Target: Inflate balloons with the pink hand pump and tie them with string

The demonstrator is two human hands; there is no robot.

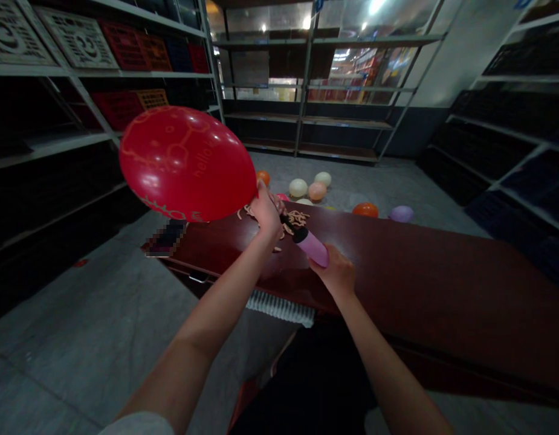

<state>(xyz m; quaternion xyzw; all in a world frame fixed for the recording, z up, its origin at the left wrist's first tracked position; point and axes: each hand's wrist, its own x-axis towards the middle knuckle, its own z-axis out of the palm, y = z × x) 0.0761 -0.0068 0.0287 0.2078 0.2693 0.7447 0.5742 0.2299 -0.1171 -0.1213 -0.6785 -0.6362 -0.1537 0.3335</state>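
A large inflated red balloon (186, 163) with printed figures and the word "hello" fills the left of the view. Its neck end is in my left hand (266, 210), which is closed around it by the black nozzle end of a hand balloon pump (312, 246). The pump is pink with a black collar. My right hand (337, 273) wraps round the pump's near end; its fingers are partly hidden. Beneath and beyond my left hand, a heap of small beige uninflated balloons (298, 219) lies on the dark red table (424, 272).
A blurred-out dark flat object (168, 237) lies at the table's left corner. On the floor beyond are several balloons, among them orange (365, 209), purple (401, 213) and cream ones (298, 188). Metal shelves (301, 121) with crates (82, 39) stand around.
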